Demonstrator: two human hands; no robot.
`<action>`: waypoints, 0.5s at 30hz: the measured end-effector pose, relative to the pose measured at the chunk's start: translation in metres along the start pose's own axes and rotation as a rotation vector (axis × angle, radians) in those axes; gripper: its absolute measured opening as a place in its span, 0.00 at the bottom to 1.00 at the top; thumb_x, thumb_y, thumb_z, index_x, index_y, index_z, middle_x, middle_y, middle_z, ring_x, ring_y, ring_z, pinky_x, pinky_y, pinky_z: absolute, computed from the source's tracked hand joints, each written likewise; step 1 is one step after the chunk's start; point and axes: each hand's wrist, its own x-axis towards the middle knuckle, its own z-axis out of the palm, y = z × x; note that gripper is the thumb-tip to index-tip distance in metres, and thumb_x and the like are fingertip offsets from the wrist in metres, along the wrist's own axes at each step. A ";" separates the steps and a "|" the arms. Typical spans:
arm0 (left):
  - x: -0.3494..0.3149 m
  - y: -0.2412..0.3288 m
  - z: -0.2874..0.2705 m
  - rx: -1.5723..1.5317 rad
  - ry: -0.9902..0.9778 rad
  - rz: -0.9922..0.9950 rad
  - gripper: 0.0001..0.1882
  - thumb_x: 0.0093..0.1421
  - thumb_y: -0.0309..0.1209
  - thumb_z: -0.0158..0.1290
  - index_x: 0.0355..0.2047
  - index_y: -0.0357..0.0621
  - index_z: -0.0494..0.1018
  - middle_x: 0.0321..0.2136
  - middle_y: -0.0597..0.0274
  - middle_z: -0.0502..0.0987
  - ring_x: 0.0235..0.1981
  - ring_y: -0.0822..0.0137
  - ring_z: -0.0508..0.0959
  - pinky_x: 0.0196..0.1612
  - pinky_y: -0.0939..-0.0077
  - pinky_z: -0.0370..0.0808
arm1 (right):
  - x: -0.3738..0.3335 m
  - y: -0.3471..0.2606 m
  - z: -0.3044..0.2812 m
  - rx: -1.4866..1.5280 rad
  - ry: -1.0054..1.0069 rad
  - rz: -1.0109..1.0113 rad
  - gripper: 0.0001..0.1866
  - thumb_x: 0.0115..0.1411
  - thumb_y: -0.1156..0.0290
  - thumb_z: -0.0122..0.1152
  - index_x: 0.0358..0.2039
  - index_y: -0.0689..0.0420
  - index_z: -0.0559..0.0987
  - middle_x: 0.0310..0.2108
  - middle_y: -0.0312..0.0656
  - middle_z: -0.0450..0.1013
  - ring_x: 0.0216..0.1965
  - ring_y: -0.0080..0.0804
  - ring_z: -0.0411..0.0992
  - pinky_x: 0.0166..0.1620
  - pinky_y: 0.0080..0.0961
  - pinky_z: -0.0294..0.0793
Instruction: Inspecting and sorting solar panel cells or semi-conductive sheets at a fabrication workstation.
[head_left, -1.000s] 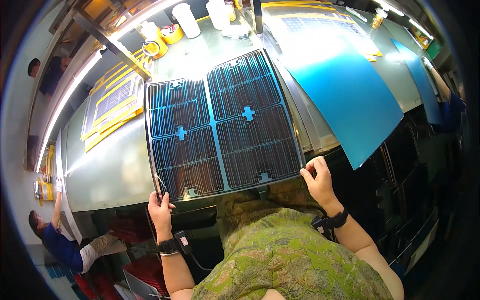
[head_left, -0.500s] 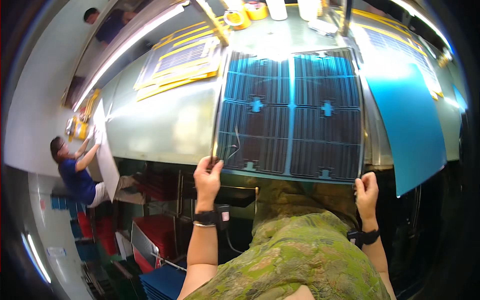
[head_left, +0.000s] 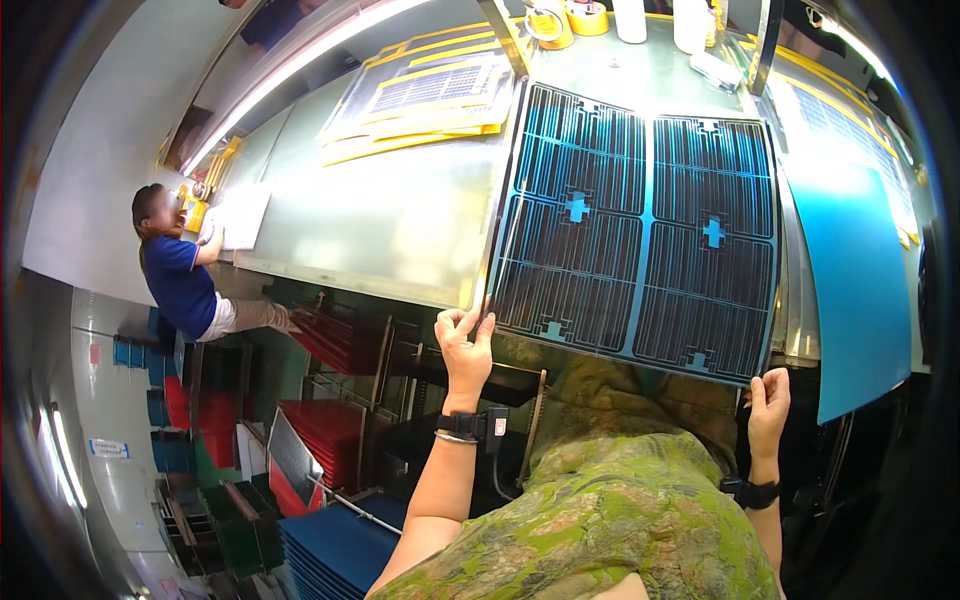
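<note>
**Glossy black-and-blue patterned sheet [head_left: 641, 232] pinched at both near corners**

A person's bare left hand [head_left: 463, 345] grips the sheet's near-left corner, thumb and fingers closed together; the bare right hand [head_left: 769, 403] closes likewise on the near-right corner. The sheet extends over a pale, smooth tabletop [head_left: 400, 215], its near edge jutting past the front edge; whether its far end touches the surface is unclear. To the right, a plain blue sheet [head_left: 862, 290] also overhangs the front edge. The dark line pattern seems complete; the sheet is not yet released, and any other remaining work cannot be told.
</note>
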 end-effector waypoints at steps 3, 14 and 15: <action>-0.001 0.004 -0.003 0.041 0.009 0.027 0.15 0.51 0.28 0.61 0.41 0.48 0.78 0.30 0.61 0.64 0.36 0.60 0.64 0.42 0.69 0.65 | -0.001 0.001 0.001 -0.001 -0.011 -0.017 0.08 0.60 0.79 0.52 0.28 0.55 0.62 0.21 0.30 0.57 0.20 0.14 0.58 0.22 0.13 0.59; -0.014 -0.008 0.016 -0.480 0.144 -0.494 0.25 0.54 0.30 0.62 0.45 0.37 0.61 0.27 0.64 0.68 0.28 0.74 0.68 0.33 0.80 0.68 | 0.029 -0.069 -0.007 -0.968 -0.118 -0.505 0.30 0.45 0.69 0.66 0.52 0.53 0.72 0.50 0.47 0.63 0.55 0.49 0.57 0.54 0.43 0.58; -0.015 -0.016 0.016 -0.553 0.132 -0.684 0.26 0.53 0.31 0.62 0.45 0.37 0.60 0.28 0.63 0.70 0.27 0.74 0.70 0.31 0.80 0.68 | 0.043 -0.075 -0.009 -0.989 -0.177 -0.556 0.30 0.44 0.66 0.67 0.52 0.53 0.73 0.54 0.47 0.60 0.59 0.50 0.54 0.56 0.45 0.56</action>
